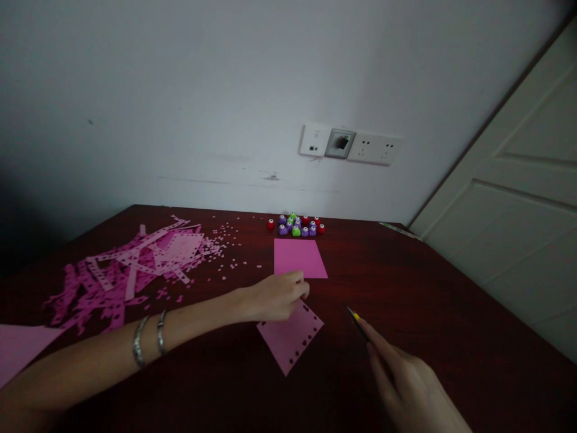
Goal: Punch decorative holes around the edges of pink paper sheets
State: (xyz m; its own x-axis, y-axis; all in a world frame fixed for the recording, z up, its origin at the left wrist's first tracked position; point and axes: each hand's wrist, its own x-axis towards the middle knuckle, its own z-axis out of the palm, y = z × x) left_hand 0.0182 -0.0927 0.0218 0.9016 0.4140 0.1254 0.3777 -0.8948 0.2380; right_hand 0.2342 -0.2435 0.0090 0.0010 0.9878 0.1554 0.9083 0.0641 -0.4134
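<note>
My left hand (277,297) reaches in from the left, its fingers curled closed at the upper corner of a pink paper sheet (291,341). Small dark punched holes run along that sheet's edges, and the hand covers part of it. To the right, my right hand (399,370) is closed around a slim dark pointed tool (359,328) with a yellow part; its tip points up and left, apart from the paper. Just beyond my left hand lies a plain pink square of paper (298,257), flat on the table.
Punched pink paper strips (130,264) are heaped on the left of the dark red table (442,313), with tiny cut-outs scattered beside them. Several small red, purple and green craft punches (296,230) cluster near the wall. Another pink sheet (20,349) lies at the left edge.
</note>
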